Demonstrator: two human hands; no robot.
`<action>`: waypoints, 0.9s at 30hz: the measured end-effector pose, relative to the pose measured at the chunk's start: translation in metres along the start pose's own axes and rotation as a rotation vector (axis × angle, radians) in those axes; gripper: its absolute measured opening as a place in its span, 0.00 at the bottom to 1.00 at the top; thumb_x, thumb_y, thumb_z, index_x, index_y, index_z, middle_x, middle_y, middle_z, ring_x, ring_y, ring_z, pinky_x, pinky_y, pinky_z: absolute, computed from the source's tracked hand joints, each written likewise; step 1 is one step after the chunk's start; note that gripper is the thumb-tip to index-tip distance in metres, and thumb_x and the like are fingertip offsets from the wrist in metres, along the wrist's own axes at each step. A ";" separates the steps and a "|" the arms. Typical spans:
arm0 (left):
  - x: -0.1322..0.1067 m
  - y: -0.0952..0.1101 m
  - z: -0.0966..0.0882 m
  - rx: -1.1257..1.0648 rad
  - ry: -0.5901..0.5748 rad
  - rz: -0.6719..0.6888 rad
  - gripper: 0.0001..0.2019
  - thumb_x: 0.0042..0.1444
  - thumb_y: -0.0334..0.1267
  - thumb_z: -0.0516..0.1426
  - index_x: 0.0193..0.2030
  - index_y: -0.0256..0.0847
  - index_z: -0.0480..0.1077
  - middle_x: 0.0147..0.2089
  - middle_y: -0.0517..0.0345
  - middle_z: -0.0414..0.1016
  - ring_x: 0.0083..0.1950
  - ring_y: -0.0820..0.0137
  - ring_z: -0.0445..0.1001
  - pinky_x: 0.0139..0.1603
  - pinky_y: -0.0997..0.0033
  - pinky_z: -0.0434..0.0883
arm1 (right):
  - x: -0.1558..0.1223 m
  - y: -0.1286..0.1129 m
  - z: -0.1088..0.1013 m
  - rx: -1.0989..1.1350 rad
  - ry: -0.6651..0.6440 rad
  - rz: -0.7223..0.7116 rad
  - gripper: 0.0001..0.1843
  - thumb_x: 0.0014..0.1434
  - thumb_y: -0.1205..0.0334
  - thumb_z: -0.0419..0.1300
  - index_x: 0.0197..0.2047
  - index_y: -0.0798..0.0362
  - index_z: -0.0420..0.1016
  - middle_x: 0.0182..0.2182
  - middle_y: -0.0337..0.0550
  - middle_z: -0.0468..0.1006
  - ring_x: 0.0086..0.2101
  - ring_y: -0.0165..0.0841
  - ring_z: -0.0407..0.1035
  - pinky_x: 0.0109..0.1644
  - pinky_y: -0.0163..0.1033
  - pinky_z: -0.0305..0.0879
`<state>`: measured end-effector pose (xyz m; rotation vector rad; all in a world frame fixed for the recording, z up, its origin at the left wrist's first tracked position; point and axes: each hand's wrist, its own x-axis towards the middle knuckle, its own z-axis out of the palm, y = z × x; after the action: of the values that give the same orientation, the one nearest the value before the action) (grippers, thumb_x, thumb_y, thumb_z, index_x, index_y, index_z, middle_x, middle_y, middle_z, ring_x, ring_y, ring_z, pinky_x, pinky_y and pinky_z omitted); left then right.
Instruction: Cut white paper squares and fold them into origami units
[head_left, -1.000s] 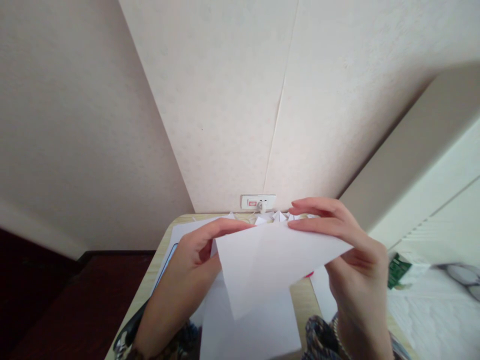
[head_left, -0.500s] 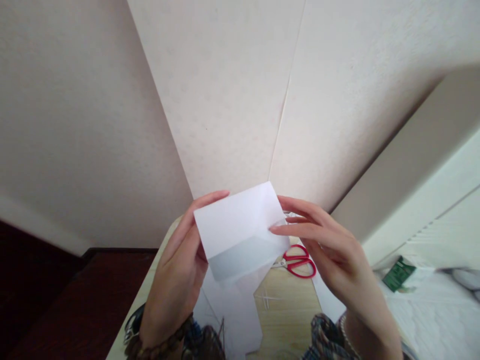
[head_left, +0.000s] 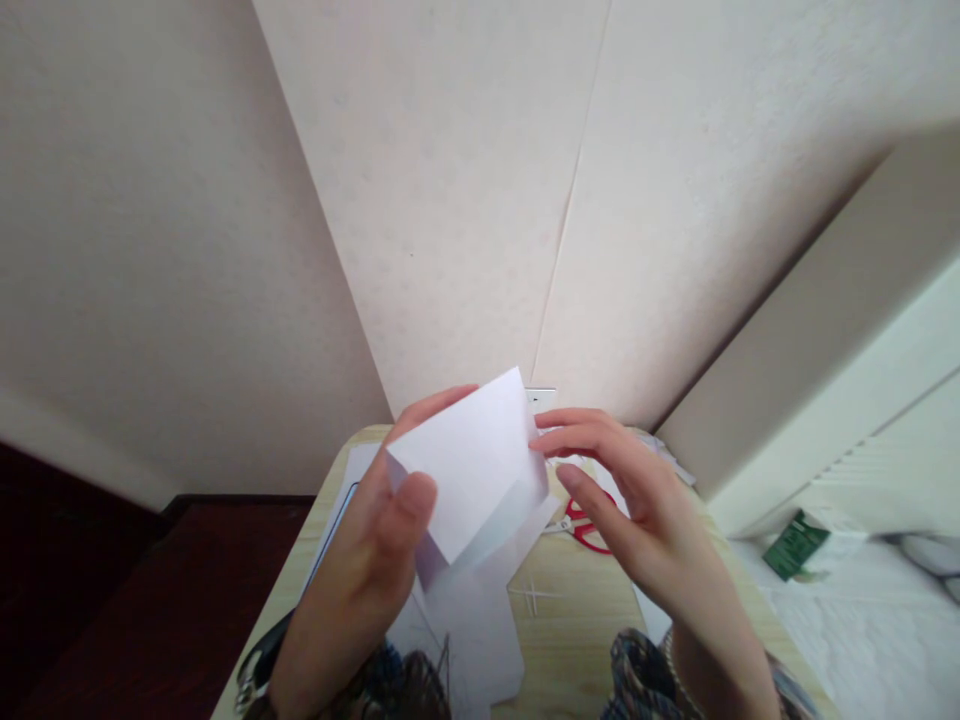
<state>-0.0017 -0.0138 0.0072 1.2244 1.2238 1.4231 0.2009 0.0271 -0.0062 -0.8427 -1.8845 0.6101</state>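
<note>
I hold a folded sheet of white paper [head_left: 472, 465] up in front of me, above a small wooden table [head_left: 570, 620]. My left hand [head_left: 375, 560] pinches its left side, thumb on the front and fingers behind. My right hand [head_left: 630, 500] touches the paper's right edge with its fingertips, the fingers stretched out. More white paper [head_left: 472, 630] lies flat on the table below the held sheet.
Red-handled scissors [head_left: 589, 525] lie on the table behind my right hand. A wall socket [head_left: 541, 397] sits at the room corner. A white bed surface [head_left: 862, 610] with a green packet [head_left: 795, 545] lies to the right. Dark floor [head_left: 150, 600] is on the left.
The paper went from a wide sheet to a smaller folded piece, then tilted. My left thumb came round onto its front, and my right fingers slid to its right edge.
</note>
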 end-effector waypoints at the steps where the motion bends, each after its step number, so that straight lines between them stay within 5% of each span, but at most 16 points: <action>1: 0.000 0.000 0.000 -0.027 -0.018 -0.015 0.25 0.58 0.57 0.60 0.59 0.51 0.73 0.48 0.54 0.82 0.42 0.59 0.80 0.35 0.67 0.76 | 0.000 0.001 0.002 0.024 0.041 0.028 0.09 0.66 0.65 0.59 0.48 0.46 0.77 0.47 0.44 0.81 0.46 0.37 0.76 0.51 0.45 0.74; 4: -0.001 0.006 0.004 -0.057 -0.007 -0.116 0.18 0.58 0.48 0.62 0.54 0.50 0.76 0.43 0.57 0.83 0.30 0.69 0.76 0.26 0.76 0.70 | 0.000 0.005 0.005 0.128 0.162 0.117 0.15 0.61 0.62 0.65 0.51 0.45 0.73 0.43 0.41 0.81 0.39 0.34 0.75 0.43 0.39 0.75; 8: -0.003 0.017 0.014 -0.068 0.009 -0.153 0.16 0.54 0.42 0.65 0.50 0.50 0.78 0.41 0.59 0.83 0.28 0.72 0.75 0.27 0.78 0.71 | 0.002 0.004 0.005 0.215 0.089 0.175 0.13 0.59 0.61 0.68 0.47 0.46 0.76 0.38 0.38 0.83 0.39 0.34 0.77 0.41 0.38 0.74; 11: 0.001 0.013 0.016 -0.051 0.014 -0.105 0.21 0.50 0.39 0.68 0.53 0.50 0.76 0.43 0.59 0.84 0.38 0.64 0.82 0.37 0.71 0.77 | 0.000 0.000 0.006 0.191 0.128 0.119 0.02 0.62 0.63 0.66 0.36 0.48 0.77 0.30 0.36 0.80 0.32 0.32 0.74 0.33 0.36 0.70; 14: 0.007 0.003 0.012 -0.025 0.075 0.010 0.24 0.54 0.40 0.67 0.57 0.46 0.71 0.54 0.52 0.82 0.58 0.56 0.79 0.56 0.61 0.75 | -0.005 -0.004 0.008 0.065 0.349 -0.048 0.08 0.62 0.70 0.65 0.36 0.46 0.79 0.32 0.37 0.78 0.35 0.33 0.72 0.36 0.39 0.68; 16: 0.008 -0.003 0.009 -0.023 0.108 0.003 0.25 0.57 0.45 0.65 0.60 0.46 0.69 0.60 0.50 0.79 0.62 0.58 0.76 0.59 0.62 0.74 | -0.009 -0.007 0.009 -0.040 0.470 -0.190 0.14 0.60 0.75 0.64 0.40 0.43 0.81 0.35 0.38 0.79 0.37 0.36 0.72 0.37 0.43 0.68; 19: 0.005 -0.002 0.005 -0.192 0.015 -0.156 0.31 0.61 0.61 0.57 0.65 0.48 0.68 0.56 0.49 0.82 0.51 0.58 0.82 0.48 0.64 0.78 | -0.013 -0.008 0.011 -0.158 0.533 -0.328 0.21 0.59 0.76 0.63 0.43 0.37 0.83 0.38 0.39 0.80 0.38 0.41 0.73 0.38 0.48 0.70; 21: 0.002 0.003 0.005 -0.308 -0.043 -0.174 0.33 0.59 0.63 0.58 0.65 0.48 0.68 0.54 0.50 0.82 0.41 0.61 0.84 0.37 0.68 0.79 | -0.013 -0.008 0.010 -0.181 0.514 -0.353 0.24 0.59 0.77 0.62 0.44 0.34 0.83 0.42 0.39 0.80 0.42 0.42 0.73 0.42 0.50 0.72; 27: 0.007 0.011 0.004 -0.283 -0.019 -0.158 0.26 0.53 0.36 0.67 0.59 0.50 0.70 0.54 0.54 0.83 0.35 0.67 0.83 0.28 0.75 0.78 | -0.009 -0.003 0.003 -0.125 0.409 -0.368 0.22 0.59 0.77 0.62 0.40 0.35 0.84 0.49 0.39 0.76 0.51 0.43 0.71 0.50 0.53 0.71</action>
<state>0.0016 -0.0082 0.0193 0.9259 1.0407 1.4080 0.2000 0.0186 -0.0104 -0.6188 -1.6505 0.0827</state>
